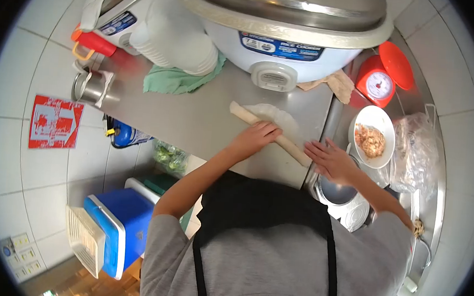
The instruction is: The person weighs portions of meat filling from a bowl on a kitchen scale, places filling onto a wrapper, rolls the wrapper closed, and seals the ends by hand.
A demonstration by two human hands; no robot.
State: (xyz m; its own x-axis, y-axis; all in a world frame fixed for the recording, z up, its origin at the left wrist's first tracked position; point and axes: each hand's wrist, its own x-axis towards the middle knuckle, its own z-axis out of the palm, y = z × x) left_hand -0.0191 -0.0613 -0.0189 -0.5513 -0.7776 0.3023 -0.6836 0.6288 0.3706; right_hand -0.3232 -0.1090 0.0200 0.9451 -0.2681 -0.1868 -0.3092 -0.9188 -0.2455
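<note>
1. L hand: palm down on pale rod, fingers close tog., pressing top, not wrapped round.
2. R hand: fingers spread wide at rod's R end; can't tell if gripping.
3. Pale rod: diag. on metal counter, thin round sheet just beyond.
4. White bowl w/ chunky mix, R of R hand.
5. Lg rice cooker at back; red scale to its R.

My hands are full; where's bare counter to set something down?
The widest bare counter lies between the green cloth and left hand; a smaller patch, between the brown cloth and right hand. Crowded: around the bowl, scale and plastic bag.
</note>
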